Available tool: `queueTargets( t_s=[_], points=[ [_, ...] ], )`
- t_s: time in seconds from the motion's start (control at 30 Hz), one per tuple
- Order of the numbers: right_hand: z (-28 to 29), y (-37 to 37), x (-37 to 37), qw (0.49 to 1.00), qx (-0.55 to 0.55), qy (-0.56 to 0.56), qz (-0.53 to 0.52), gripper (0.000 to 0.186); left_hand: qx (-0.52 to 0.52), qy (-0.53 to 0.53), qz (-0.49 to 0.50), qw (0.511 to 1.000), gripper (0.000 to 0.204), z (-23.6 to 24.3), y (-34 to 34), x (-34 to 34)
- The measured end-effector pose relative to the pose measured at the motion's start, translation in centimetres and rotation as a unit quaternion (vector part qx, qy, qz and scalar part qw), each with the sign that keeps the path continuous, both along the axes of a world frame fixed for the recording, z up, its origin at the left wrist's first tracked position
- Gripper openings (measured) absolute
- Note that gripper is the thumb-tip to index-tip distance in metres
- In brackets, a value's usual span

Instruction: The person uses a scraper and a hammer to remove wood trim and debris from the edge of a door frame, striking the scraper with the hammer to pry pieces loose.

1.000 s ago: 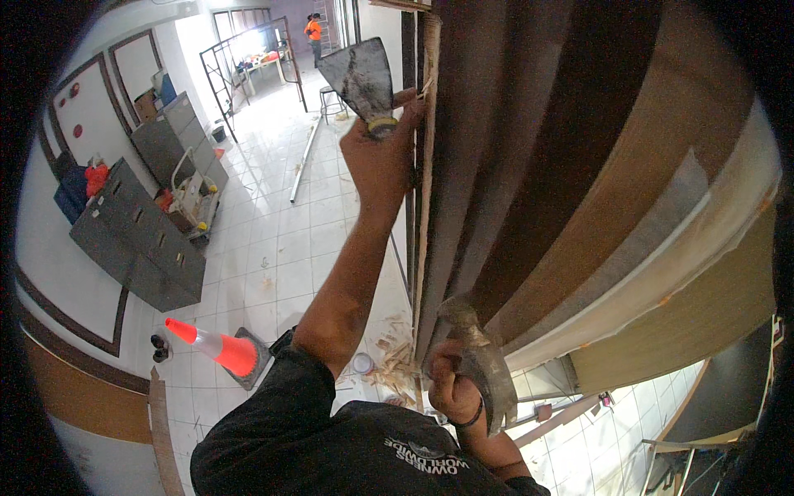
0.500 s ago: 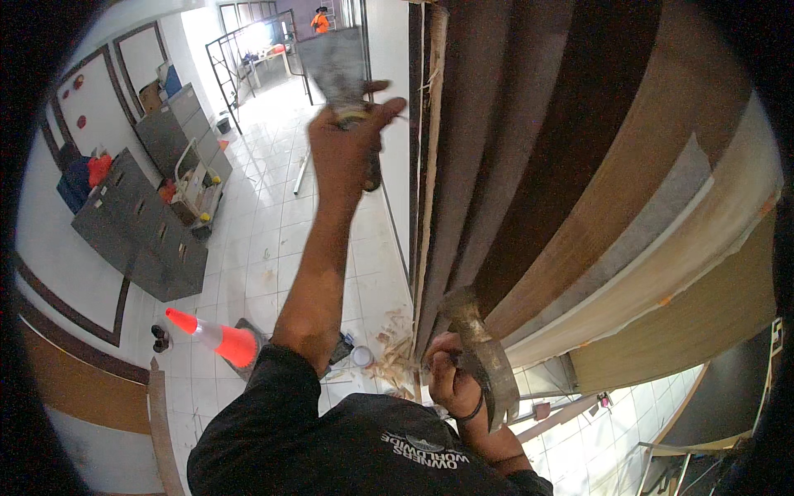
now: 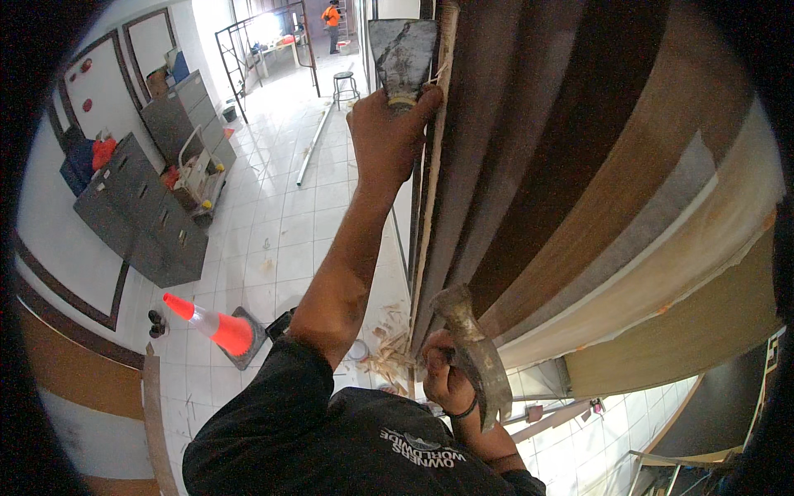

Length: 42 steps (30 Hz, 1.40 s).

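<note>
My left hand is raised and wrapped round the handle of a scraper with a wide, stained metal blade pointing up. The blade lies close beside the splintered, pale edge of a brown striped panel; I cannot tell whether the two touch. Lower down, close to my body, my right hand is closed on a claw hammer. The worn metal head faces up, and most of the handle is hidden behind the head and fingers.
Wood shavings litter the tiled floor below the panel. An orange cone stands left, with grey filing cabinets and a trolley behind. Farther off are a stool, a scaffold frame and a person in orange.
My left hand has moved right with the scraper, bringing the blade beside the panel's edge. My right hand and the hammer have hardly moved.
</note>
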State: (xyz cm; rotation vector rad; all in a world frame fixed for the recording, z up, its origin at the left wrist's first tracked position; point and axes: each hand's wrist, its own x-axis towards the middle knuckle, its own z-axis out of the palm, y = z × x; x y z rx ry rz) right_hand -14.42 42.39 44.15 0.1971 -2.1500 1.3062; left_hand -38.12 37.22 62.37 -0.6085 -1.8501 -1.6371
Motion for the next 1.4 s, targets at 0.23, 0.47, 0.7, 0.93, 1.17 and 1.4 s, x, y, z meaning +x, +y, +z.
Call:
queueTargets(
  t_s=[0.23, 0.47, 0.7, 0.93, 1.17, 1.4],
  points=[
    [0.6, 0.4, -0.4, 0.997, 0.058, 0.017, 0.036, 0.012, -0.036, 0.041, 0.024, 0.998, 0.039, 0.3, 0.3, -0.8],
    [2.0, -0.2, 0.0, 0.995, -0.083, -0.018, 0.050, 0.012, -0.089, -0.012, 0.048, 0.995, 0.032, -2.5, -2.0, 0.3],
    [0.6, -0.3, -0.1, 0.997, -0.031, 0.051, -0.038, 0.016, 0.048, -0.108, -0.081, 0.990, 0.029, -5.7, -0.4, 1.7],
    [2.0, 0.0, 0.0, 0.997, -0.071, -0.012, 0.038, 0.020, 0.031, -0.058, -0.007, 0.998, 0.025, -5.8, 0.8, 2.2],
    [1.7, 0.1, -0.1, 0.997, -0.057, 0.014, 0.055, 0.021, 0.054, -0.139, -0.093, 0.984, 0.022, -5.8, 0.6, 1.4],
    [-0.6, 0.7, -0.4, 0.998, 0.060, 0.003, -0.013, 0.020, 0.159, -0.122, -0.110, 0.973, 0.028, -3.7, 0.2, 2.0]
  ],
)
